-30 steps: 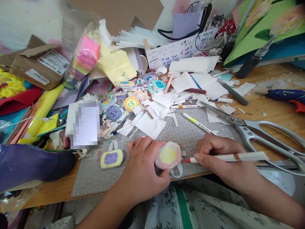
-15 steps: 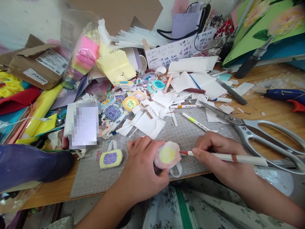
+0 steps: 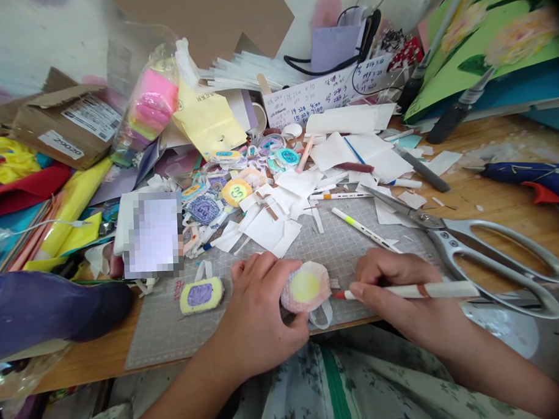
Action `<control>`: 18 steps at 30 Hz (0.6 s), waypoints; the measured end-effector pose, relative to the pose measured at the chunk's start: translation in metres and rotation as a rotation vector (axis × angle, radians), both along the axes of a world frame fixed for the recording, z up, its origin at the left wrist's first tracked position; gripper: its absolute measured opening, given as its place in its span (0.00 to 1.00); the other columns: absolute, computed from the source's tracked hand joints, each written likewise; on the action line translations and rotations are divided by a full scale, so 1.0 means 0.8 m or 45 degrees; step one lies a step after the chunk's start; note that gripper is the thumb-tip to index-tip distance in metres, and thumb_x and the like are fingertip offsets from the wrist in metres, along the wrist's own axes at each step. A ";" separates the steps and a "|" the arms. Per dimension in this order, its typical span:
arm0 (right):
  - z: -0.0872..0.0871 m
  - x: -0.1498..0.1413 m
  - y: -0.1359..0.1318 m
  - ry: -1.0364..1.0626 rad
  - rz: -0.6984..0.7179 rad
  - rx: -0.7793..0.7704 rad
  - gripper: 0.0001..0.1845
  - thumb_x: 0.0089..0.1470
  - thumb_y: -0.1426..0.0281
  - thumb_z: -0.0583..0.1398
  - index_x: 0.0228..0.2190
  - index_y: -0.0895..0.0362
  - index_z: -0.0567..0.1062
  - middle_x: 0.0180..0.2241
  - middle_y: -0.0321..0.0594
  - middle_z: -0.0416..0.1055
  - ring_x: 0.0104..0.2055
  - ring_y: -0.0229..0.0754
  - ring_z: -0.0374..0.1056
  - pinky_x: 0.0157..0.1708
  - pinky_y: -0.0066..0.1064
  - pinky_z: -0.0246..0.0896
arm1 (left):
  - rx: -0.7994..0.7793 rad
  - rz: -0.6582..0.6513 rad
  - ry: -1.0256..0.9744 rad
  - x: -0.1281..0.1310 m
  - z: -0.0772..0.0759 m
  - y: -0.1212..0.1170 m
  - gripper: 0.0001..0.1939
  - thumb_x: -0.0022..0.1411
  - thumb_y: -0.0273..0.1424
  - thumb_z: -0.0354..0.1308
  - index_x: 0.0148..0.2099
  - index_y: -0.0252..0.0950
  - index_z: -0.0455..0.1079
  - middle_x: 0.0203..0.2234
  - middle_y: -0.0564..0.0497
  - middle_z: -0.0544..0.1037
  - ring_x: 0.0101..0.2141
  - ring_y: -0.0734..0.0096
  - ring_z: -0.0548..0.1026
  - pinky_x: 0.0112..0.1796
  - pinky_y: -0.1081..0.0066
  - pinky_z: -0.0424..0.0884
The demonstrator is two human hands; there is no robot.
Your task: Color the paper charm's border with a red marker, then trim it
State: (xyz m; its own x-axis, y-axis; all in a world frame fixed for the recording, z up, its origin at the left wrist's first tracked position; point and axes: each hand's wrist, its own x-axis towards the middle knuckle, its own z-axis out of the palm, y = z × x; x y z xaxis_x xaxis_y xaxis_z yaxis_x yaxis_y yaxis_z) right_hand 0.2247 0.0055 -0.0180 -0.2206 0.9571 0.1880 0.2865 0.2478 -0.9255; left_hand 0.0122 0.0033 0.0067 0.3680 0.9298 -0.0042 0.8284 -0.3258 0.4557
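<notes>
My left hand (image 3: 265, 311) grips a small many-sided paper tag (image 3: 306, 286) by its left side, just over the cutting mat's front edge. The tag has a yellow middle, a pinkish rim and a white loop hanging below it. In my right hand (image 3: 396, 285) is a white marker pen (image 3: 440, 290) with a red tip. That tip points left and sits a little apart from the tag's right edge. Left of my left hand lies a yellow tag (image 3: 201, 295) with a purple centre and a white loop, flat on the grey cutting mat (image 3: 160, 336).
Large scissors (image 3: 450, 240) lie open to the right, with a blue glue gun (image 3: 526, 173) beyond. A marker with a green band (image 3: 365, 230), paper scraps (image 3: 271, 228) and several finished-looking tags (image 3: 237, 191) cover the mat's far side. A purple boot-like shape (image 3: 58, 315) is at left.
The marker's tip has drawn back slightly from the tag's right edge. My left hand still holds the tag in nearly the same place. The whole view has shifted a little.
</notes>
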 end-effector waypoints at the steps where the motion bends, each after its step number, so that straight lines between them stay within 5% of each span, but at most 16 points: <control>1: 0.000 0.000 0.000 0.018 -0.017 -0.001 0.14 0.55 0.71 0.58 0.20 0.55 0.63 0.18 0.32 0.61 0.20 0.36 0.54 0.19 0.27 0.48 | 0.002 0.001 -0.002 0.000 0.000 0.000 0.23 0.45 0.24 0.56 0.47 0.40 0.67 0.36 0.50 0.67 0.40 0.57 0.66 0.43 0.57 0.56; 18: 0.002 0.000 0.001 0.046 0.046 -0.043 0.14 0.55 0.71 0.58 0.20 0.55 0.62 0.18 0.31 0.61 0.20 0.35 0.54 0.19 0.26 0.48 | -0.005 -0.002 0.002 0.001 0.000 0.001 0.24 0.45 0.24 0.56 0.47 0.41 0.67 0.36 0.50 0.68 0.40 0.57 0.66 0.43 0.57 0.57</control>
